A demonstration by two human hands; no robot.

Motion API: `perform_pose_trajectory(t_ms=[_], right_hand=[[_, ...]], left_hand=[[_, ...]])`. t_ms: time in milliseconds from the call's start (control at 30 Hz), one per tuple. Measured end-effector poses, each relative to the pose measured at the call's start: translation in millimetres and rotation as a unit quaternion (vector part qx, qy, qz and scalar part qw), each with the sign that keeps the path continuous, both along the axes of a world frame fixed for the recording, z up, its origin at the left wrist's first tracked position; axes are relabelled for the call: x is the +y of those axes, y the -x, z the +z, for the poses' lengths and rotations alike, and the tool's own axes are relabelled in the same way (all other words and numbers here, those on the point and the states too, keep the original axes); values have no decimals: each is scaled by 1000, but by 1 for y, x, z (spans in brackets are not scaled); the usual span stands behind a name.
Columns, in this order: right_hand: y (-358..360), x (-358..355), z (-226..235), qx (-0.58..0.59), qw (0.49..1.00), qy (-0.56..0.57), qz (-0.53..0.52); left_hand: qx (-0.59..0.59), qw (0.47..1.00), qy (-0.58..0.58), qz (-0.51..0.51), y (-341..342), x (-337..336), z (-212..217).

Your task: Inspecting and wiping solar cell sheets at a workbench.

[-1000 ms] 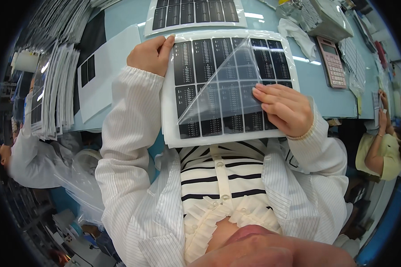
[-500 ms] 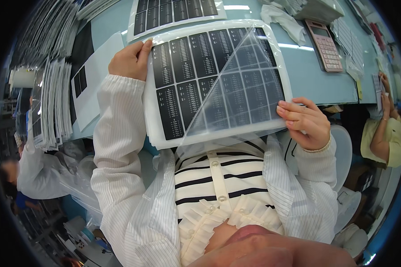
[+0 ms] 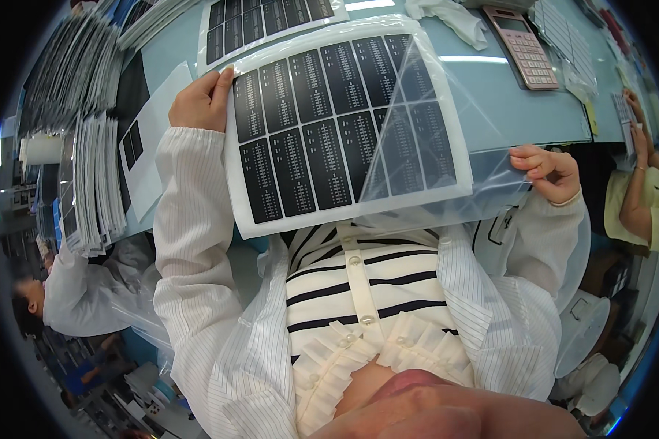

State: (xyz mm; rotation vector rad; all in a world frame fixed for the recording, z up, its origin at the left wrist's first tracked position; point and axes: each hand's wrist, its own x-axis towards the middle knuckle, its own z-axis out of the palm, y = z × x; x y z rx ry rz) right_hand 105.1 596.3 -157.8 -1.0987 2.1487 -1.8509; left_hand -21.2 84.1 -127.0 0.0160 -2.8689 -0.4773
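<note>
Left hand [image 3: 201, 102] grips the far-left edge of the white sheet of black labels [image 3: 337, 121], fingers curled over its top corner, the sheet lifted off the pale blue tabletop [image 3: 505, 110]. Right hand [image 3: 553, 172] pinches the clear film [image 3: 447, 139], which is peeled up off the sheet's right half and stretched out towards those fingers. Beyond the right fingers lies a pink calculator [image 3: 523, 47], beyond the left fingers another label sheet [image 3: 271, 22], and left of them stacks of sheets [image 3: 88, 183] stand on edge.
</note>
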Motion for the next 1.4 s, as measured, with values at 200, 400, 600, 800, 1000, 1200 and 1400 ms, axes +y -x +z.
perform_pose_trajectory(t_ms=[200, 400, 600, 800, 1000, 1200, 1400], right_hand=[[-11, 48, -6, -93, 996, 16, 4], [-45, 113, -20, -151, 988, 37, -22], [-103, 162, -31, -191, 971, 103, -99], [-91, 149, -1, -124, 963, 98, -218], [-16, 77, 68, -48, 956, 24, -287], [53, -15, 106, -14, 960, -8, -281], [101, -96, 118, -17, 971, 6, -237]], left_hand=[[1, 1000, 8, -12, 1, -3, -2], [26, 999, 5, -35, 1, -6, -5], [16, 1000, -17, -20, -2, -8, -7], [-13, 998, -63, -21, -1, -11, -8], [-12, 992, -123, -28, 0, -17, -17], [10, 973, -217, -74, 1, -38, -17], [112, 952, -260, -116, -15, -54, 2]])
